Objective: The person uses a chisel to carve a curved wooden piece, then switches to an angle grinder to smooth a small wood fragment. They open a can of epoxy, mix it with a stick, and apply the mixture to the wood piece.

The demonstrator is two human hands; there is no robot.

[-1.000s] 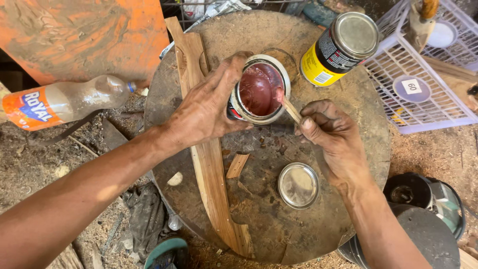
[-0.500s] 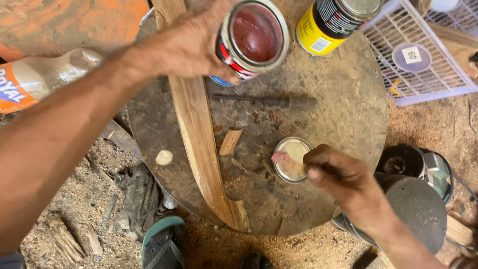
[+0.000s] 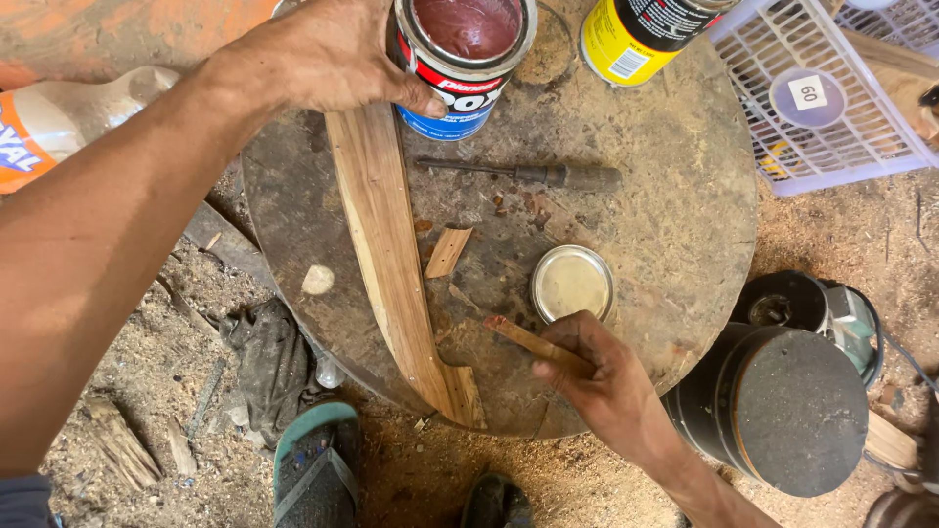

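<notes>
An open tin (image 3: 468, 54) of dark red paste is gripped at the far edge of the round wooden table (image 3: 675, 225) by the left hand (image 3: 323, 54), fingers wrapped around its side so that it is kept upright. A thin wooden stick (image 3: 533, 342), reddened at its tip, is pinched between the closed fingers of the right hand (image 3: 602, 376) at the near edge. The tin's lid (image 3: 572, 284) lies just beside the stick. A long wooden strip (image 3: 391, 254) rests left of them.
</notes>
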